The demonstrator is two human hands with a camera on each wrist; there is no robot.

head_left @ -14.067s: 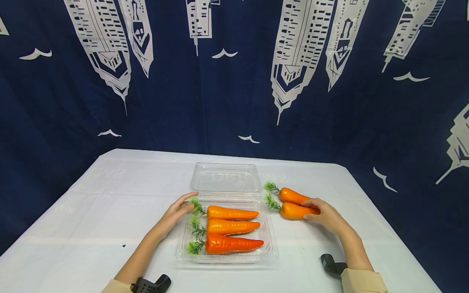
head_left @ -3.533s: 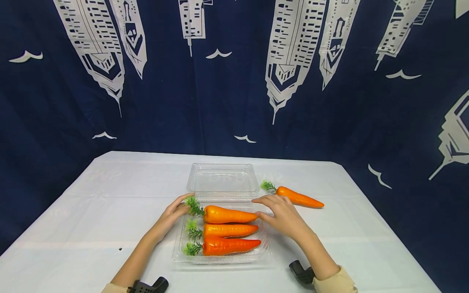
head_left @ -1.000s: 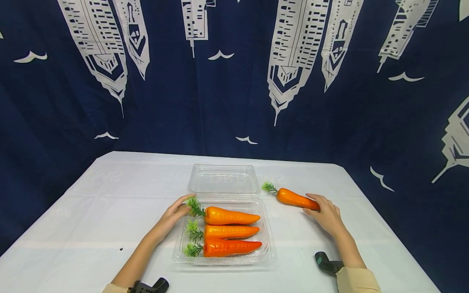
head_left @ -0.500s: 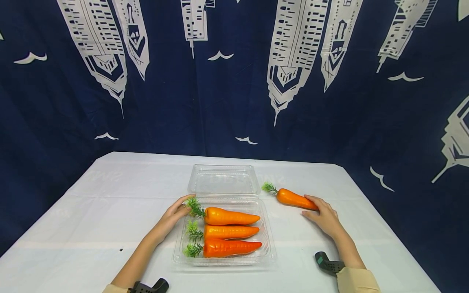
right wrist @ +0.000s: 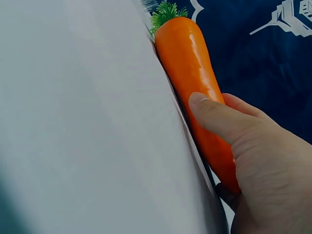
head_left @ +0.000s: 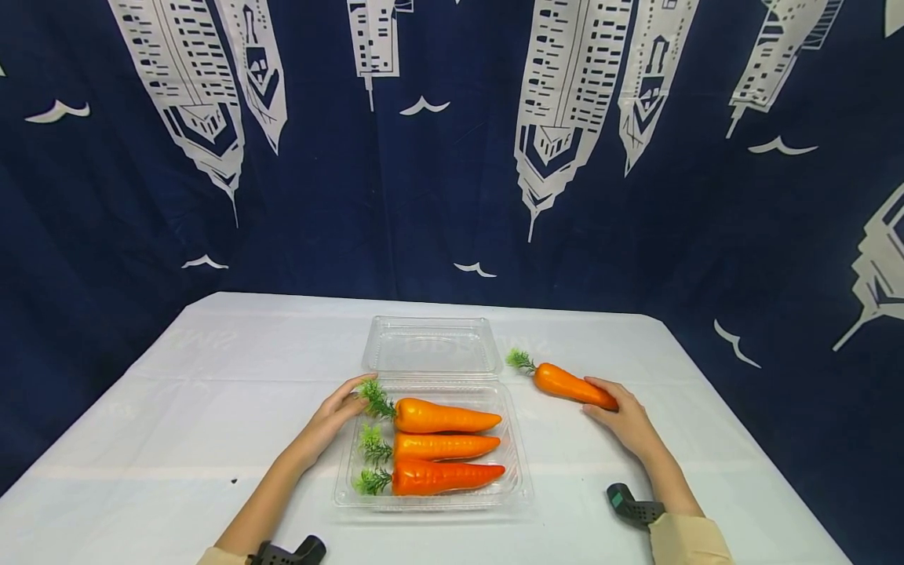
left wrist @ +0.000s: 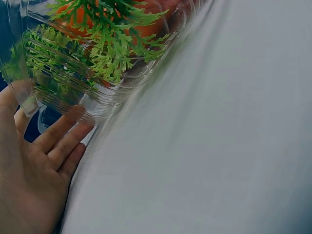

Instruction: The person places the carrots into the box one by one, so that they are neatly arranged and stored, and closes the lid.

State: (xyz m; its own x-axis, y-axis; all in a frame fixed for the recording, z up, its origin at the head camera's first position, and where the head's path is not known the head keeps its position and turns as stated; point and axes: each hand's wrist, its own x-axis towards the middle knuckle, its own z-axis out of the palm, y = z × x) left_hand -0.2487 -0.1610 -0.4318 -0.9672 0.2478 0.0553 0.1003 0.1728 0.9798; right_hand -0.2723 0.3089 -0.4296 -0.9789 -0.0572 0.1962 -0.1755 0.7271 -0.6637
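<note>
Carrots (head_left: 445, 477), four in all, lie at two stations: three in a clear tray (head_left: 427, 503), one directly on the white table (head_left: 233, 392). Clock positions are taken from the tray's middle, 12 pointing away from me.

Dark speck (head_left: 234, 480) on the table between 8 and 9. Black wrist device (head_left: 288, 552) on my left forearm at 8.

Left hand (head_left: 332, 414) at 10: fingers extended and slightly spread, resting against the tray's outer wall, its grasp containing no carrot. Whether the thumb touches the nearby leaves, I cannot tell.

Inside the tray, the three carrots lie side by side, green tops (head_left: 376, 443) towards 9, tips towards 3. The one nearest me is the reddest. Transparent lid (head_left: 432, 345) lies folded back flat at 12, adjoining the tray. Behind it, at 12, hangs a navy backdrop (head_left: 424, 204) printed with white buildings and birds.

Lone carrot (head_left: 561, 382) at 2, well clear of the tray, leaves towards 10, tip towards 4. Right hand (head_left: 627, 416), between 2 and 3, grips its tapered end, thumb and fingers on opposite sides, spread only by its thickness.
</note>
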